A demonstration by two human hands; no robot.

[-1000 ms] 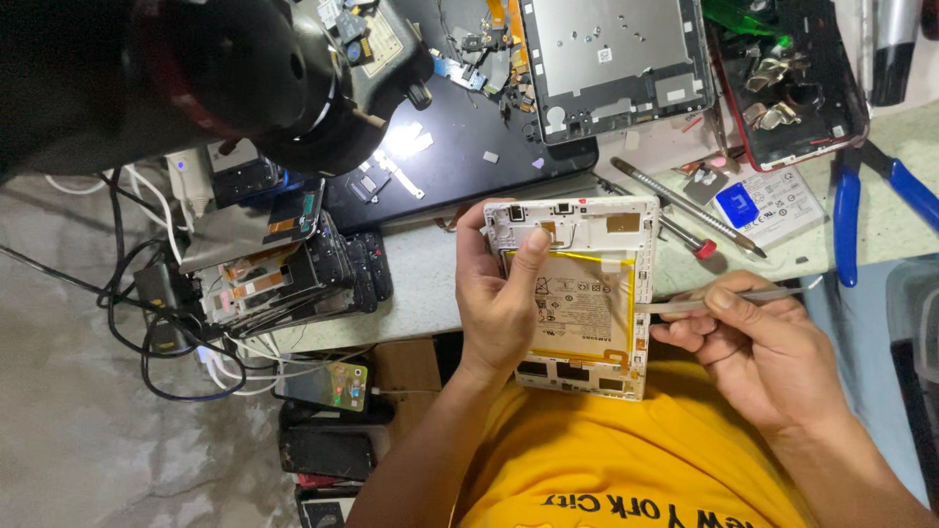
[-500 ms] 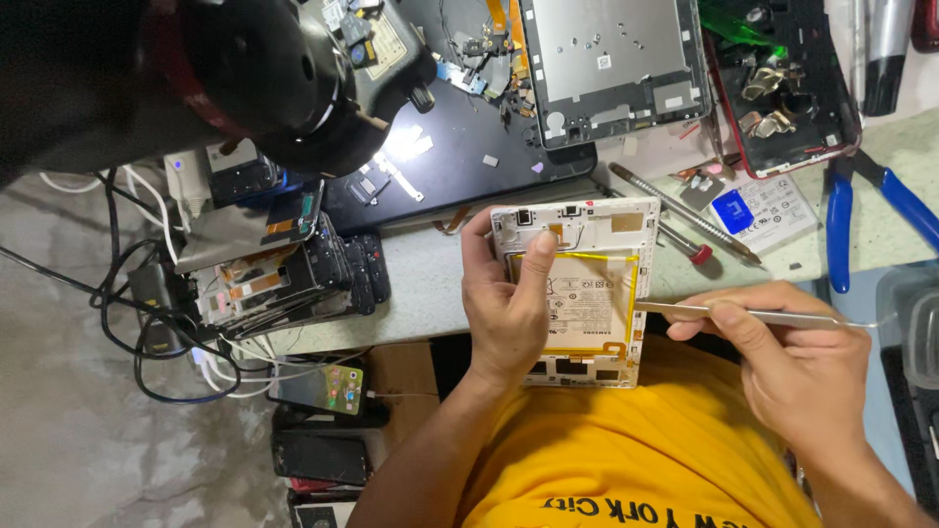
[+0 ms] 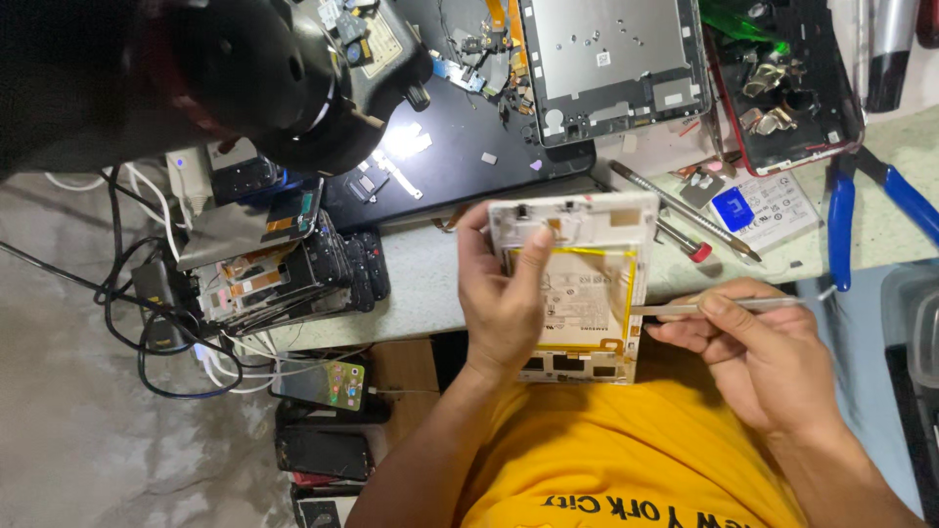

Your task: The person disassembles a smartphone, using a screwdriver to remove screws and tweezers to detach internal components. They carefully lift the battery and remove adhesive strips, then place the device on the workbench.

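Observation:
My left hand (image 3: 504, 293) grips an opened white tablet (image 3: 587, 284) by its left edge, thumb pressed near the top of the inner frame. The tablet's back is off and a pale battery with a yellow border shows inside. My right hand (image 3: 758, 357) pinches metal tweezers (image 3: 704, 307) like a pen. Their tip touches the tablet's right edge beside the battery. The tablet is held over the front edge of the workbench, above my yellow shirt.
A grey tablet back panel (image 3: 616, 64) lies on a black mat (image 3: 450, 161) at the back. Blue-handled pliers (image 3: 846, 225) and screwdrivers (image 3: 685, 210) lie to the right. A stack of phones (image 3: 284, 269), cables and a lit phone (image 3: 318, 383) sit at the left. A dark lamp head (image 3: 245, 73) looms top left.
The tweezers' tip has moved left from beside the tablet to its right edge. My left hand has shifted its thumb up along the tablet's frame. The tablet has stayed roughly in place.

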